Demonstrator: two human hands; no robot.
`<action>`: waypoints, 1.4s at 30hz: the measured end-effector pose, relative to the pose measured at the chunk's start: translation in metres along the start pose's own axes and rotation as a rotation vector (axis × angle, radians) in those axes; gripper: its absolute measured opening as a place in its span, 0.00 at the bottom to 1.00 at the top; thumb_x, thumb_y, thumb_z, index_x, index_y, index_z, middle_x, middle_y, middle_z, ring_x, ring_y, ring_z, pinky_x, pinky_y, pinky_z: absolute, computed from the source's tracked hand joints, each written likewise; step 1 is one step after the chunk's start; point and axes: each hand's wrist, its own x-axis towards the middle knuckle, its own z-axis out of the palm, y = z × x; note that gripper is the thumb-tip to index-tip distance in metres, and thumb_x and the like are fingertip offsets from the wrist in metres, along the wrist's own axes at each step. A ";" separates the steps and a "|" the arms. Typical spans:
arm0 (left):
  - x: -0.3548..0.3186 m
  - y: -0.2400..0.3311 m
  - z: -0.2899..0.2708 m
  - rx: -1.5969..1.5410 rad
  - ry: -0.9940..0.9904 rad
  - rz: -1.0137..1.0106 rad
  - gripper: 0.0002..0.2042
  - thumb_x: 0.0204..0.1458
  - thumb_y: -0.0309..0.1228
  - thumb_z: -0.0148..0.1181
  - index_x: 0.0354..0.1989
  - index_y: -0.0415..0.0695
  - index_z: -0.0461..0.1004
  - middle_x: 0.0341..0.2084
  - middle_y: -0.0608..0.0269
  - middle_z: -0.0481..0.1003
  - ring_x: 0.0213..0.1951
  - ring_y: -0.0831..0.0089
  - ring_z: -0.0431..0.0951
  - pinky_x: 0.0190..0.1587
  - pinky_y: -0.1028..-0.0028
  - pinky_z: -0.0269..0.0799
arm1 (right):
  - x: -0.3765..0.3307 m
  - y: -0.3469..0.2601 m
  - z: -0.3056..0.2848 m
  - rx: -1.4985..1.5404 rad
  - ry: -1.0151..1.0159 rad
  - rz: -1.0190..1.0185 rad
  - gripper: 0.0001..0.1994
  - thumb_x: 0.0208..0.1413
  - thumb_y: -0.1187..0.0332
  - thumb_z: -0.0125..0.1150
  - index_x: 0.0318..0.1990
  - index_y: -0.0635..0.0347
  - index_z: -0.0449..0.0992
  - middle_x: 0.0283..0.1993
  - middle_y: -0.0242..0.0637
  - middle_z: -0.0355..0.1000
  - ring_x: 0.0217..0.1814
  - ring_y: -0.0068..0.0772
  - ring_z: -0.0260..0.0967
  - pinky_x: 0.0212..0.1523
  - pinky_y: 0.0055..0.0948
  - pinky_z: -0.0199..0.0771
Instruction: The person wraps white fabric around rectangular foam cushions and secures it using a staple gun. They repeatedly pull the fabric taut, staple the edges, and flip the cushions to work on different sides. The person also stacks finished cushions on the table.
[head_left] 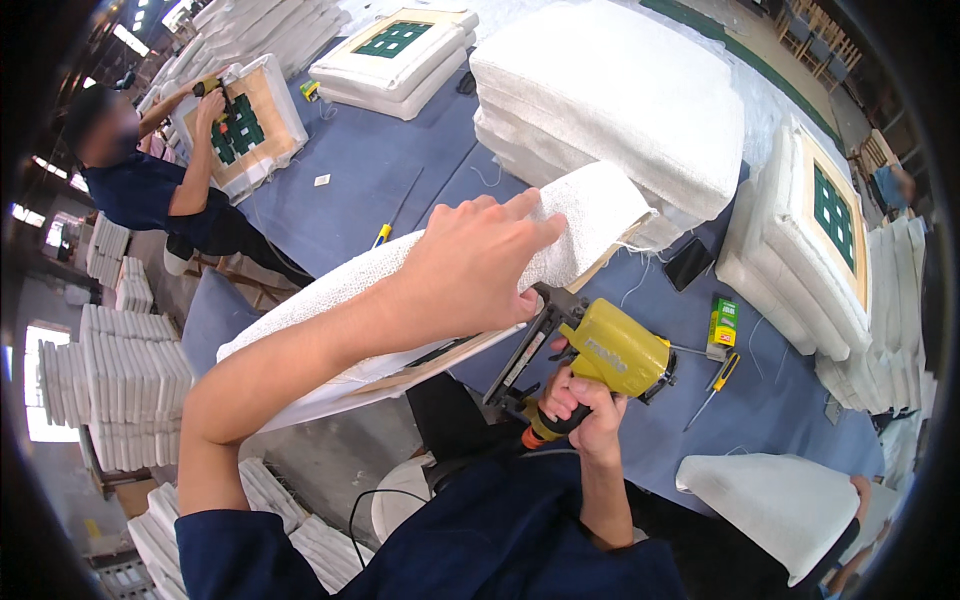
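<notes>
Tilted up on its edge before me is a seat cushion in white textured fabric, its wooden board edge facing my body. My left hand grips its upper edge, with fingers over the fabric and the thumb at the board side. My right hand is wrapped round the handle of a yellow pneumatic staple gun. The gun's black nose meets the cushion's edge right beside my left thumb; whether it touches the board I cannot tell. An orange-red hose fitting sits at the handle's lower end.
On the blue table lie a phone, a green-yellow staple box and yellow-handled screwdrivers. White cushion stacks stand behind and at right. A co-worker handles another cushion at far left. Another person's hand is lower right.
</notes>
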 end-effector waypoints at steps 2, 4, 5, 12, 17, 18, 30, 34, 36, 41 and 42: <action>0.002 -0.002 0.002 -0.002 0.000 -0.002 0.34 0.43 0.35 0.66 0.65 0.50 0.70 0.65 0.44 0.67 0.56 0.43 0.74 0.54 0.48 0.70 | -0.002 0.002 -0.003 -0.030 0.036 0.025 0.18 0.55 0.76 0.51 0.54 0.76 0.69 0.24 0.35 0.65 0.24 0.23 0.61 0.26 0.24 0.63; 0.001 0.006 0.003 0.017 -0.004 -0.004 0.35 0.42 0.35 0.67 0.65 0.50 0.70 0.64 0.45 0.68 0.56 0.45 0.74 0.54 0.48 0.71 | -0.007 0.019 -0.015 -0.224 0.088 -0.066 0.12 0.57 0.76 0.49 0.46 0.73 0.73 0.25 0.35 0.68 0.25 0.23 0.65 0.29 0.24 0.67; 0.003 0.006 -0.002 0.020 -0.032 -0.015 0.35 0.41 0.35 0.67 0.65 0.50 0.70 0.64 0.45 0.68 0.56 0.46 0.74 0.54 0.48 0.71 | -0.006 0.018 -0.009 -0.333 0.114 -0.062 0.10 0.58 0.76 0.49 0.42 0.71 0.74 0.26 0.33 0.70 0.26 0.23 0.66 0.32 0.24 0.68; 0.003 0.006 -0.017 0.113 0.032 0.077 0.38 0.38 0.37 0.70 0.63 0.41 0.67 0.61 0.45 0.68 0.55 0.51 0.72 0.59 0.52 0.66 | -0.009 -0.039 -0.023 -0.486 0.017 0.046 0.14 0.58 0.72 0.63 0.51 0.66 0.75 0.29 0.27 0.72 0.28 0.19 0.67 0.32 0.24 0.69; -0.008 0.021 -0.008 0.458 0.114 0.156 0.40 0.36 0.38 0.76 0.59 0.31 0.67 0.54 0.45 0.69 0.54 0.51 0.70 0.61 0.49 0.62 | -0.054 -0.062 -0.118 -1.132 0.360 0.039 0.26 0.47 0.70 0.72 0.55 0.68 0.75 0.46 0.40 0.80 0.45 0.35 0.77 0.48 0.31 0.75; -0.008 0.020 -0.009 0.440 0.117 0.168 0.40 0.36 0.37 0.76 0.59 0.30 0.67 0.54 0.45 0.69 0.54 0.51 0.69 0.61 0.49 0.62 | -0.062 -0.053 -0.154 -1.273 0.351 0.005 0.29 0.45 0.70 0.72 0.57 0.69 0.74 0.46 0.44 0.80 0.47 0.41 0.78 0.49 0.33 0.75; -0.043 0.008 -0.008 0.264 0.214 0.139 0.32 0.43 0.36 0.72 0.56 0.36 0.71 0.48 0.44 0.69 0.51 0.51 0.70 0.55 0.57 0.64 | -0.056 0.082 -0.272 -2.270 0.500 -0.122 0.22 0.52 0.65 0.64 0.55 0.61 0.76 0.42 0.51 0.79 0.42 0.59 0.77 0.46 0.49 0.78; -0.065 0.013 -0.018 0.180 0.177 0.000 0.32 0.44 0.37 0.71 0.60 0.44 0.71 0.49 0.44 0.69 0.50 0.51 0.70 0.51 0.56 0.65 | 0.045 0.106 -0.235 -1.757 0.197 -0.119 0.15 0.60 0.64 0.60 0.51 0.59 0.79 0.50 0.43 0.79 0.43 0.49 0.78 0.39 0.41 0.78; -0.082 0.026 -0.013 0.124 0.173 0.025 0.33 0.43 0.37 0.71 0.61 0.46 0.70 0.49 0.44 0.69 0.50 0.52 0.71 0.49 0.56 0.66 | 0.101 0.161 -0.278 -0.948 0.202 -0.005 0.19 0.64 0.59 0.57 0.59 0.58 0.74 0.51 0.40 0.78 0.44 0.44 0.79 0.41 0.42 0.78; -0.132 0.054 0.011 0.194 0.392 0.068 0.33 0.40 0.32 0.70 0.60 0.44 0.71 0.47 0.44 0.70 0.50 0.54 0.70 0.46 0.59 0.67 | 0.113 0.199 -0.194 -0.223 0.390 0.319 0.20 0.65 0.59 0.55 0.59 0.59 0.73 0.52 0.42 0.76 0.47 0.43 0.76 0.44 0.41 0.77; -0.141 0.056 0.007 0.185 0.360 0.047 0.33 0.40 0.31 0.70 0.60 0.43 0.71 0.47 0.43 0.69 0.49 0.54 0.70 0.46 0.61 0.67 | 0.111 0.196 -0.192 -0.215 0.400 0.300 0.20 0.65 0.58 0.55 0.59 0.60 0.73 0.52 0.42 0.75 0.47 0.43 0.76 0.45 0.41 0.76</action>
